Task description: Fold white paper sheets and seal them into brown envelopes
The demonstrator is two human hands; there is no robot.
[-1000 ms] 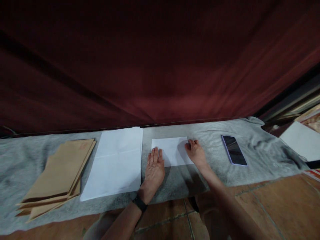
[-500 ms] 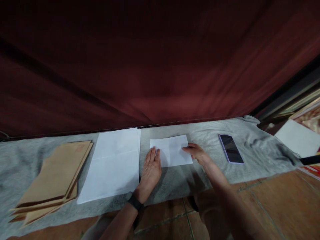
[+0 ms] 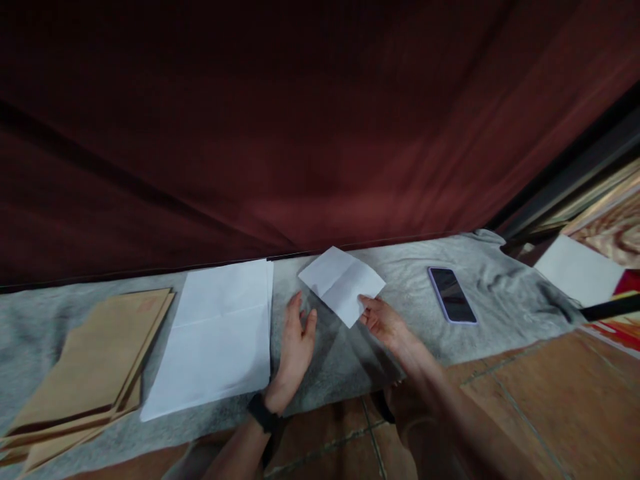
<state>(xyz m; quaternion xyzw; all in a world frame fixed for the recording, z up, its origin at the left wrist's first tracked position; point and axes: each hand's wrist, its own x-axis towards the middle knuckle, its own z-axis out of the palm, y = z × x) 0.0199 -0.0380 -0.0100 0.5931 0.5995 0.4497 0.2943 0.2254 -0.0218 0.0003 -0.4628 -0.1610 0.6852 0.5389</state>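
A folded white paper (image 3: 341, 283) is lifted and turned at an angle above the grey cloth (image 3: 410, 293). My right hand (image 3: 383, 321) pinches its near right corner. Just left of the paper, my left hand (image 3: 295, 347) hovers over the cloth with fingers stretched and apart, holding nothing; a dark band sits on its wrist. Further left lies a stack of white sheets (image 3: 215, 333), and beyond it a pile of brown envelopes (image 3: 83, 367).
A phone (image 3: 451, 295) with a lilac case lies screen up on the cloth to the right. A dark red curtain (image 3: 300, 133) hangs behind. Another white sheet (image 3: 577, 270) lies at the far right. Tiled floor (image 3: 525, 407) runs along the near edge.
The folded paper lay flat under both hands; now my right hand has raised and rotated it. My left hand has come off the paper and drawn back slightly.
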